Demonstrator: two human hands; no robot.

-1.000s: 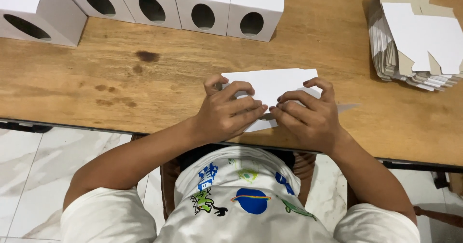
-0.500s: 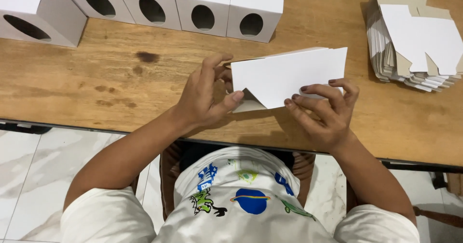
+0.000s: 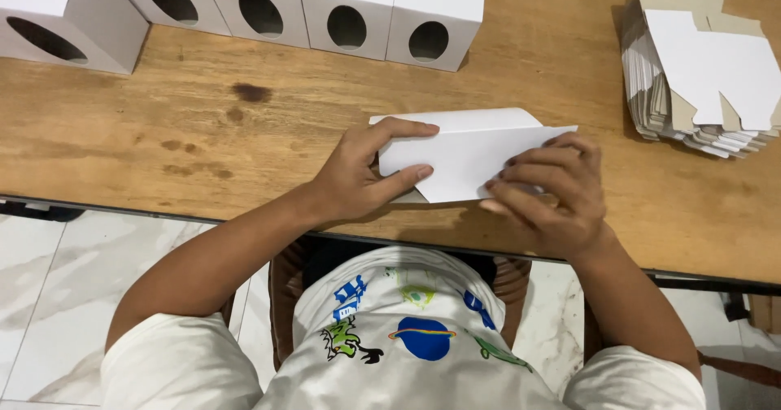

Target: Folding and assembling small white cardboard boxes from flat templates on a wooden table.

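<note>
A flat white cardboard box blank point(image 3: 468, 151) lies partly folded near the front edge of the wooden table point(image 3: 244, 141). My left hand point(image 3: 362, 174) grips its left end, thumb under a flap and fingers over the top edge. My right hand point(image 3: 549, 194) pinches its right end, fingertips pressed on the white face. Both hands hold the same piece just above the tabletop.
A row of assembled white boxes with oval holes point(image 3: 350, 11) stands along the far edge, one more at the far left point(image 3: 57, 19). A stack of flat box blanks point(image 3: 704, 72) sits at the right. Tiled floor point(image 3: 65, 280) lies below the table's front edge.
The blank was raised and tilted half a second ago; now it lies lower and flatter on the table. My hands have shifted their grip along its ends.
</note>
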